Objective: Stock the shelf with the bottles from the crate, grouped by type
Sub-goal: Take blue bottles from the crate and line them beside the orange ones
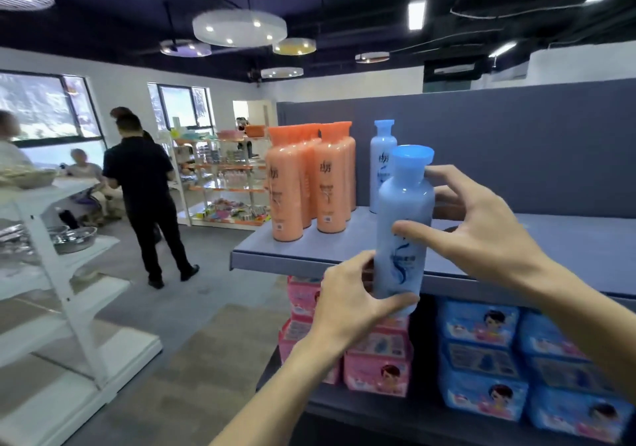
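— What are you seeing in the hands at this moment?

— I'm watching both hands holding one tall light-blue plastic bottle with a flared blue cap (404, 232), upright, just in front of the front edge of the grey-blue top shelf (516, 242). The left hand (347, 302) is gripping its base, with the fingers (361, 266) curling round the far side and the thumb pressing across the bottom of the label. The right hand (481, 225) is taking it higher up: the thumb is lying on the front of the body, while the other fingers are spreading behind the neck and shoulder.

— Is it resting on the shelf?

— I'm not seeing that; its base is sitting below the shelf's front lip, in the left hand.

— And what is standing on the shelf?

— I'm seeing a cluster of tall orange plastic bottles with orange caps (309, 180) standing near the left edge, running from front to back. Just beside them, toward the back panel, a second light-blue bottle (382, 166) is standing upright.

— Anything below?

— Pink wipe packs (377, 373) are stacking under the left part, blue wipe packs (481, 359) beside them to the right.
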The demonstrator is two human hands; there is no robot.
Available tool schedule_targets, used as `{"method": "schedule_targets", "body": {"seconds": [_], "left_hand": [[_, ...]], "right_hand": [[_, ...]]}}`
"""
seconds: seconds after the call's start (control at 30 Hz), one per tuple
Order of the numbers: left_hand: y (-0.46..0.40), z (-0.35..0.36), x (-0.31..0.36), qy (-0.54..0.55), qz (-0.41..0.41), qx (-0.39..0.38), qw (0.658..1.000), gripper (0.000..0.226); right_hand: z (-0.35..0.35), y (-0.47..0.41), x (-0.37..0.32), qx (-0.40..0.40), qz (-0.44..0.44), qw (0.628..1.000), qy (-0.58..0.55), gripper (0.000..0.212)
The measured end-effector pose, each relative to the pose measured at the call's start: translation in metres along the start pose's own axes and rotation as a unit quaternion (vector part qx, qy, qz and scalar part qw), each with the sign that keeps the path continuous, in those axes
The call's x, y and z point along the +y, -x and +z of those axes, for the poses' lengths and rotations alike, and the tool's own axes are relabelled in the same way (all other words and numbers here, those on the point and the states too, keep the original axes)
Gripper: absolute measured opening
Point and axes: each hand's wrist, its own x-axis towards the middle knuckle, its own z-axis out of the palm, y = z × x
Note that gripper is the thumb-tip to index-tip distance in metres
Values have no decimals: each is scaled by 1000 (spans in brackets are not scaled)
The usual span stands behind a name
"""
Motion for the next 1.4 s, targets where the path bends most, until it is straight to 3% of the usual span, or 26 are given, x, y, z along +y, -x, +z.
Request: {"method": "schedule_targets", "body": {"seconds": [0.17, 0.6, 0.9, 1.4], "left_hand": [[-28, -16, 18, -21, 12, 45, 999, 56], [-76, 7, 3, -70, -59, 17, 996, 52], [-102, 21, -12, -46, -104, 2, 994, 56], [-169, 35, -48, -94, -155, -23, 983, 47]], "right_hand": [[-6, -37, -11, 0, -12, 1000, 4, 58], [-1, -75, 28, -16, 68, 997, 36, 62], [7, -101, 62, -11, 108, 993, 41, 56], [41, -160, 116, -12, 135, 988, 79, 62]]}}
